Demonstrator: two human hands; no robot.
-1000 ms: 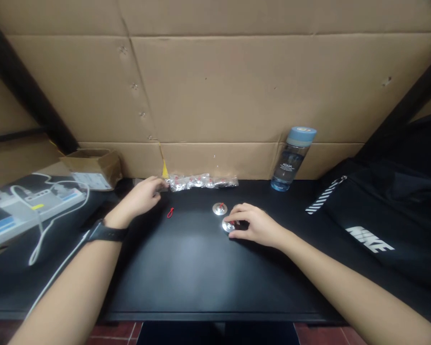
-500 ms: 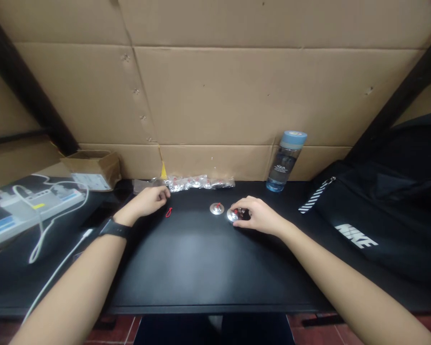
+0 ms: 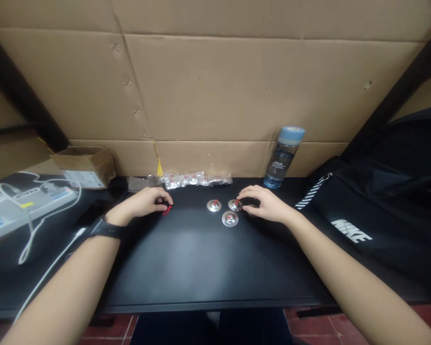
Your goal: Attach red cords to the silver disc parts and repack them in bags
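Note:
Several small silver finger cymbals with red cords lie on the black table. The left cymbal [image 3: 214, 206] and the front cymbal [image 3: 230, 219] rest apart from my hands. My right hand [image 3: 264, 203] is open, thumb and fingers spread beside the back cymbal [image 3: 234, 205]. Another cymbal [image 3: 252, 210] shows partly beneath this hand. At the left, my left hand [image 3: 151, 201], a dark watch on its wrist, hovers low with thumb and forefinger apart at a red cord loop [image 3: 167, 210]. Whether its fingertips touch the cord is unclear.
Clear plastic packets [image 3: 194, 179] of similar pieces lie along the cardboard wall [image 3: 215, 96]. A water bottle [image 3: 281, 158] stands at the back right, by a black bag [image 3: 352, 211]. Leftward are a small carton [image 3: 88, 167] and a power strip [image 3: 32, 203] with white cables.
My right hand has let go of the cymbals it was gripping; they now lie spread out, one nearer the front. My left hand has come down to the red cord. The view has shifted slightly.

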